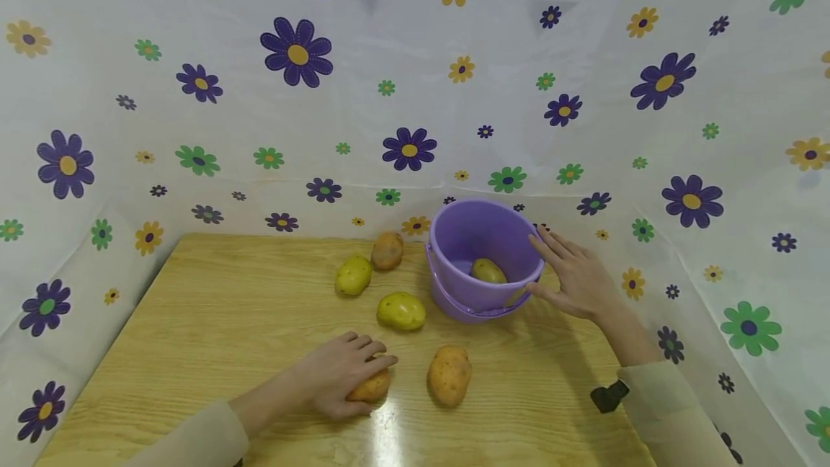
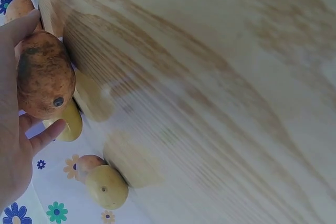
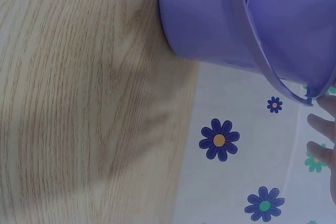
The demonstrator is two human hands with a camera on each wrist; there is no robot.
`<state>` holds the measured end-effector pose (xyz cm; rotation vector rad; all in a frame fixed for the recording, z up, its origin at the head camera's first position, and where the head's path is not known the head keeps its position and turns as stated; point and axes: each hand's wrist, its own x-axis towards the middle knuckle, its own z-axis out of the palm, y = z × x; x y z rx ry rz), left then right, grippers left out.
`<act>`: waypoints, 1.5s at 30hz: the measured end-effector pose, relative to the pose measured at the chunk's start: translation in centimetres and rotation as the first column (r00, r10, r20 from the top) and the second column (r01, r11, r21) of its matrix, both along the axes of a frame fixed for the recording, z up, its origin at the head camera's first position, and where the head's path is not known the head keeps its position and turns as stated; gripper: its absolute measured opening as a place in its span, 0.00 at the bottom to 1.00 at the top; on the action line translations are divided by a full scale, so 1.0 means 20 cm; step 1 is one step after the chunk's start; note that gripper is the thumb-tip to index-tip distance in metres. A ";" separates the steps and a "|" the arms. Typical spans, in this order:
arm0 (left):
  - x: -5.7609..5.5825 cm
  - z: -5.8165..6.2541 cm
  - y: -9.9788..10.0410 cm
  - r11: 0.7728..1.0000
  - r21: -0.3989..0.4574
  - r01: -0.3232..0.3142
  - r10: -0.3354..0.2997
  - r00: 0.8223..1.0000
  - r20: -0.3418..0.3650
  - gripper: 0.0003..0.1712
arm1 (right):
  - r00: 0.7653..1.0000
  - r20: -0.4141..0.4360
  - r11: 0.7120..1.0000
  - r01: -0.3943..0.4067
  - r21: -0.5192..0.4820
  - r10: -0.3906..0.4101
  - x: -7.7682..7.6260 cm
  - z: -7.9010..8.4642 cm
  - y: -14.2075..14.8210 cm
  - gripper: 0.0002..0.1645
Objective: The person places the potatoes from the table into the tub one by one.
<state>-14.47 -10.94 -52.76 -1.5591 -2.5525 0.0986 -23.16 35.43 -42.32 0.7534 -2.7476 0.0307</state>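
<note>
My left hand [image 1: 340, 372] lies over a brown potato [image 1: 372, 387] near the front of the table and grips it between thumb and fingers. The left wrist view shows that potato [image 2: 47, 77] with a dark spot on its end. My right hand [image 1: 573, 279], fingers spread and fairly straight, is at the right side of a purple bucket [image 1: 454, 285], its fingertips at the rim. Inside the bucket lies one yellowish potato [image 1: 488, 272]. In the right wrist view, the bucket's handle [image 3: 257, 45] hangs down along its side.
Right of my left hand lies another brown potato [image 1: 450, 375]. Two yellow-green potatoes, one nearer [image 1: 401, 310] and one farther [image 1: 353, 275], lie left of the bucket, beside a brown potato [image 1: 387, 251]. Flowered sheeting [image 1: 363, 114] surrounds the wooden table [image 1: 246, 294].
</note>
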 end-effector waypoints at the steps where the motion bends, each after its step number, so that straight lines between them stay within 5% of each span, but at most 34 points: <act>1: 0.00 0.00 0.00 1.000 -0.001 0.001 -0.001 1.000 -0.004 0.48 | 1.000 0.000 1.000 -0.001 -0.003 0.001 0.00 0.00 0.00 0.54; 25: 0.01 0.02 -0.02 1.000 -0.004 0.012 -0.012 0.999 -0.033 0.39 | 1.000 0.018 1.000 0.002 -0.012 -0.002 -0.01 -0.01 0.00 0.53; 45: -0.04 0.07 0.04 0.996 0.090 -0.017 0.025 0.995 -0.093 0.40 | 1.000 0.023 1.000 0.003 0.002 -0.003 -0.01 0.00 0.00 0.53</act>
